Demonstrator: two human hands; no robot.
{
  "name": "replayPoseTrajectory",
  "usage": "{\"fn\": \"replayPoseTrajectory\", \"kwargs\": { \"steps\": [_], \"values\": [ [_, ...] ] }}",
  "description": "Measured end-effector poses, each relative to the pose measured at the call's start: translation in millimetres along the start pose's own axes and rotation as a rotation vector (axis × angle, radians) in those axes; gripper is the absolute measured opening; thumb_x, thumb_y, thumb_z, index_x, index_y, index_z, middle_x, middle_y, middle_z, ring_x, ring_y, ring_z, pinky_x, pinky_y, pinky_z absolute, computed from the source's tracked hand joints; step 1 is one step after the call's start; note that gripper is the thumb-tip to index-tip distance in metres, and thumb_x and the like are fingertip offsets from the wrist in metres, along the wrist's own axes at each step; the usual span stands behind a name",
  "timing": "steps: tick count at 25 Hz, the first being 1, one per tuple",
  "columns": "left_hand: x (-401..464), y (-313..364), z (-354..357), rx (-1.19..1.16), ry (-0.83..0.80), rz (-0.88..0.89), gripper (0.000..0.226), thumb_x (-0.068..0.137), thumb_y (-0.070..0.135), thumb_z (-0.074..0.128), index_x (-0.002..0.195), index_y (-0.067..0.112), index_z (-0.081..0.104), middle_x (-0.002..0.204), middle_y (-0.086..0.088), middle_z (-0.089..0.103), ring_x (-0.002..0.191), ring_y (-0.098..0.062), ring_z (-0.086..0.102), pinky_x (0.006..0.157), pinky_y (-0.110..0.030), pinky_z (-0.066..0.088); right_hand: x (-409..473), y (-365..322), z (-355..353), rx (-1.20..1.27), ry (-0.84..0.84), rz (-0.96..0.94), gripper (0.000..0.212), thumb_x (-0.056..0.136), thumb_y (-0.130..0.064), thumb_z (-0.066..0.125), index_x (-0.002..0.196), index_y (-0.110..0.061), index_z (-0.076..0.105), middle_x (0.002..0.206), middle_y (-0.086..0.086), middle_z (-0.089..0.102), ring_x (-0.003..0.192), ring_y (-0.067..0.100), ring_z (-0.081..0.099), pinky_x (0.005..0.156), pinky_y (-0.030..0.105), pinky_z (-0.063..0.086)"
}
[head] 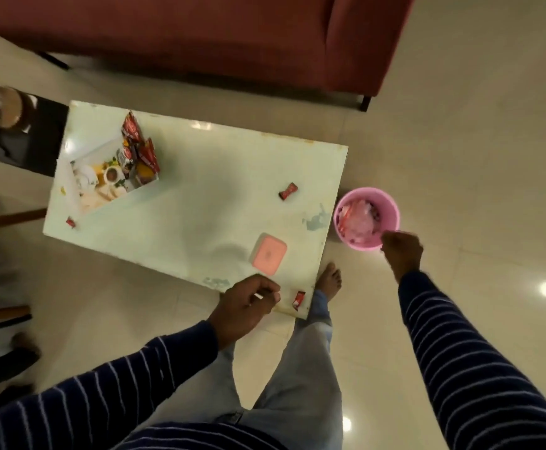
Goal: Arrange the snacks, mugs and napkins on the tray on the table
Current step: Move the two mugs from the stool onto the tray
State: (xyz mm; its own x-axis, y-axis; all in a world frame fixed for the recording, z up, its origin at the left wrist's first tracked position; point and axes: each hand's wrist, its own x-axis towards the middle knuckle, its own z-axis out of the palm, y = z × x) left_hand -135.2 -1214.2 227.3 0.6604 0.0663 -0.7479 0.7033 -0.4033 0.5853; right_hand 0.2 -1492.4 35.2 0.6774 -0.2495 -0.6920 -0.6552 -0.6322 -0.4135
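**Tray at the far left, hands at the near right**

A maroon sofa [200, 37] spans the far side of the scene. Nearer lies the pale tabletop [206, 177], with blue-green scuffs near its right edge. The tray [103, 193], printed with a tea-and-food picture, sits at the far left corner, and red snack packets [138, 147] are piled on its far end; their lettering is too blurred to read. A pink bin [390, 211] stands on the floor just off the tabletop's right edge, with wrappers inside. A pink lidded box [268, 254] rests near the near edge.

The right hand [401, 251] is curled closed at the bin's near rim; whether it holds anything cannot be told. The left hand [249, 305], fingers bent, pinches something small and white. Three small red wrapped sweets lie loose: one right of centre [288, 191], one at the near corner [298, 299], one left [70, 221].
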Motion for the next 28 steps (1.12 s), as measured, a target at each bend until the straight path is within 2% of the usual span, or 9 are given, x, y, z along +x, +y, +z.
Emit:
{"fn": "replayPoseTrajectory", "kwargs": {
  "steps": [3,7,10,12,14,17,22,25,28],
  "values": [
    [-28,5,-36,0.024,0.005,0.082,0.007,0.091,0.023,0.067,0.099,0.022,0.067,0.094,0.003,0.069,0.085,-0.017,0.066,0.081,-0.034,0.055,-59,-25,-2,0.076,-0.015,-0.047,0.042,0.087,-0.029,0.042,0.074,-0.003,0.072,0.077,0.017,0.074,0.079,0.031,0.069,0.059,0.024,0.042],
    [-52,-2,-104,0.025,0.065,0.231,0.005,0.090,0.025,0.067,0.094,0.026,0.067,0.089,0.008,0.067,0.067,0.001,0.058,0.061,-0.017,0.047,-123,-67,28,0.190,0.002,-0.060,0.028,0.092,-0.011,0.054,0.069,-0.012,0.070,0.071,0.010,0.073,0.077,0.031,0.071,0.064,0.029,0.048],
    [-69,-19,-173,-0.020,0.130,0.338,0.005,0.089,0.027,0.066,0.093,0.027,0.068,0.087,0.009,0.067,0.065,0.002,0.056,0.059,-0.014,0.043,-168,-119,63,0.245,0.083,-0.141,0.023,0.091,-0.007,0.057,0.074,-0.003,0.073,0.065,0.006,0.071,0.072,0.030,0.070,0.063,0.032,0.051],
    [-80,-39,-223,-0.043,0.149,0.403,0.006,0.089,0.029,0.065,0.093,0.026,0.068,0.087,0.008,0.067,0.064,0.002,0.056,0.059,-0.012,0.043,-200,-162,92,0.262,0.129,-0.192,0.023,0.090,-0.003,0.057,0.073,0.005,0.070,0.058,0.005,0.068,0.068,0.032,0.070,0.073,0.045,0.054],
    [-88,-59,-266,-0.025,0.156,0.448,0.007,0.088,0.032,0.064,0.092,0.028,0.067,0.087,0.009,0.067,0.065,0.002,0.057,0.058,-0.011,0.042,-227,-206,118,0.279,0.131,-0.234,0.026,0.091,-0.007,0.059,0.068,-0.009,0.070,0.062,0.007,0.070,0.070,0.034,0.070,0.081,0.053,0.053],
    [-105,-100,-347,0.009,0.196,0.511,0.006,0.086,0.035,0.063,0.091,0.033,0.065,0.087,0.011,0.067,0.067,0.004,0.057,0.056,-0.008,0.039,-272,-296,166,0.337,0.119,-0.359,0.025,0.089,-0.006,0.061,0.068,-0.017,0.070,0.071,0.007,0.073,0.068,0.027,0.071,0.080,0.049,0.055],
    [-127,-158,-445,-0.055,0.393,0.507,0.002,0.088,0.027,0.067,0.089,0.026,0.065,0.087,0.007,0.065,0.069,0.002,0.058,0.059,-0.012,0.045,-341,-414,248,0.268,0.001,-0.613,0.016,0.092,-0.008,0.060,0.091,-0.009,0.076,0.085,0.003,0.074,0.069,0.020,0.071,0.065,0.029,0.054],
    [-130,-180,-470,-0.126,0.469,0.475,0.004,0.088,0.024,0.067,0.086,0.027,0.065,0.089,0.002,0.067,0.074,-0.008,0.060,0.065,-0.019,0.050,-372,-447,281,0.158,-0.039,-0.737,0.016,0.092,-0.009,0.060,0.092,-0.012,0.076,0.085,-0.002,0.073,0.070,0.017,0.071,0.068,0.031,0.057],
    [-129,-196,-487,-0.128,0.487,0.463,0.005,0.087,0.025,0.068,0.085,0.029,0.065,0.085,0.007,0.065,0.069,0.003,0.058,0.063,-0.013,0.048,-384,-463,300,0.089,-0.045,-0.757,0.017,0.093,-0.010,0.059,0.093,-0.011,0.076,0.085,-0.003,0.072,0.072,0.017,0.071,0.075,0.037,0.059]
  ]
}}
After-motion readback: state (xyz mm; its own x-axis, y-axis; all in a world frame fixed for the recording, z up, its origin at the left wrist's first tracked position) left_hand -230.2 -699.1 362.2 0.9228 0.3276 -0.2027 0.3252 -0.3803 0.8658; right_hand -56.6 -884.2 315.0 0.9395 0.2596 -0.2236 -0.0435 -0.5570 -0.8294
